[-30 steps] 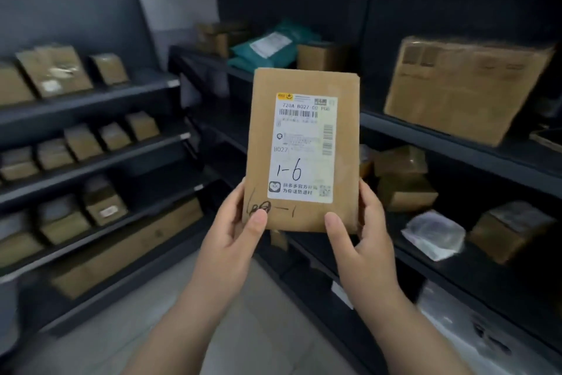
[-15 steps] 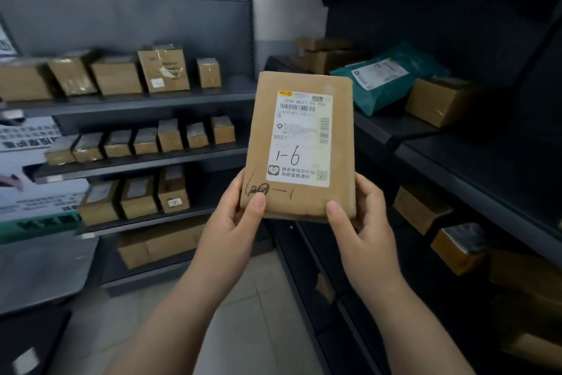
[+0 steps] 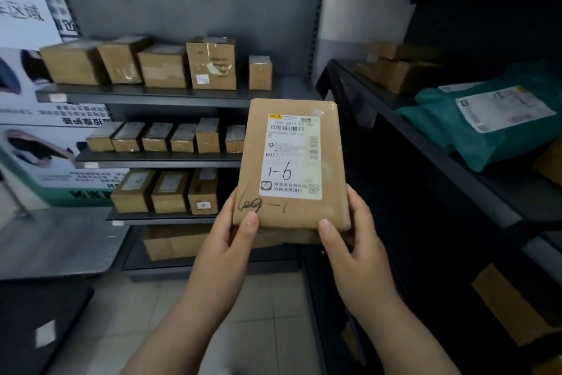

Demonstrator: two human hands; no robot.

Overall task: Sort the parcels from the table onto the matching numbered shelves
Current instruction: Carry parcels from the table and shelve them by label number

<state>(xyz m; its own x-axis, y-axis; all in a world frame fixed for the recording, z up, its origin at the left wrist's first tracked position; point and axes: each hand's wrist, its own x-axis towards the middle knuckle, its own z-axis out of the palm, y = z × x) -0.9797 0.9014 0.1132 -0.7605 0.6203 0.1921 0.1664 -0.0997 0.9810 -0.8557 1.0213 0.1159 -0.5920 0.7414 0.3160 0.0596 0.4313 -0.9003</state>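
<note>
A flat brown cardboard parcel (image 3: 292, 162) stands upright in front of me, its white label hand-marked "1-6". My left hand (image 3: 228, 241) grips its lower left corner, thumb on the front face. My right hand (image 3: 352, 247) grips the lower right corner the same way. Behind the parcel stands a dark shelf rack (image 3: 170, 96) with rows of brown boxes on three levels. A second dark rack (image 3: 425, 143) runs along the right.
A teal mailer bag (image 3: 486, 119) and brown boxes (image 3: 398, 67) lie on the right rack's upper shelf. A grey table top (image 3: 57, 241) sits at the left, with posters (image 3: 36, 137) behind it. Tiled floor (image 3: 146, 307) lies below my arms.
The view has swung left: the rack with rows of boxes now fills the middle, and the right rack has slid to the edge. Both hands keep the same grip on the parcel.
</note>
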